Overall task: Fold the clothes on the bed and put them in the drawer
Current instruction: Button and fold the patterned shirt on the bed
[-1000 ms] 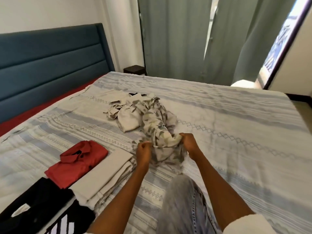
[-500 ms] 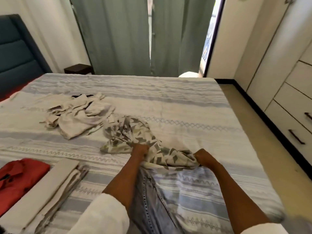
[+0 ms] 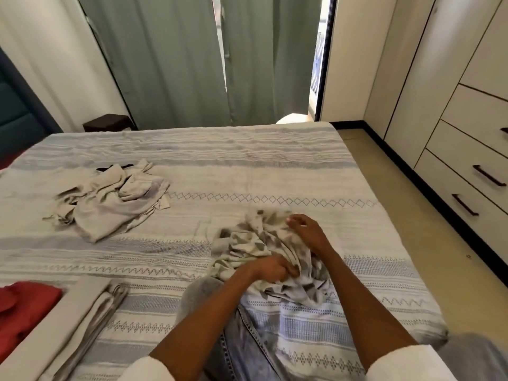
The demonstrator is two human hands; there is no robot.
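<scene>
A crumpled white garment with grey leaf print (image 3: 255, 240) lies bunched on the striped bedspread (image 3: 247, 166) in front of my knee. My left hand (image 3: 272, 268) grips a fold at its near edge. My right hand (image 3: 305, 229) rests on top of the far part, fingers loosely spread. A heap of unfolded beige clothes (image 3: 110, 199) lies at the left. At the lower left sit a folded beige garment (image 3: 68, 320) and a folded red shirt (image 3: 22, 309). White drawers with dark handles (image 3: 483, 174) stand along the right wall.
A strip of tan floor (image 3: 406, 215) runs between the bed's right edge and the drawer unit. Green curtains (image 3: 192, 64) hang behind the bed, and a dark nightstand (image 3: 107, 122) sits at the far left corner. My jeans-clad knee (image 3: 242, 339) rests on the bed.
The view swung right, bringing the drawers in. The printed garment was dragged right, away from the beige heap. My right hand let go of its edge and now lies on top.
</scene>
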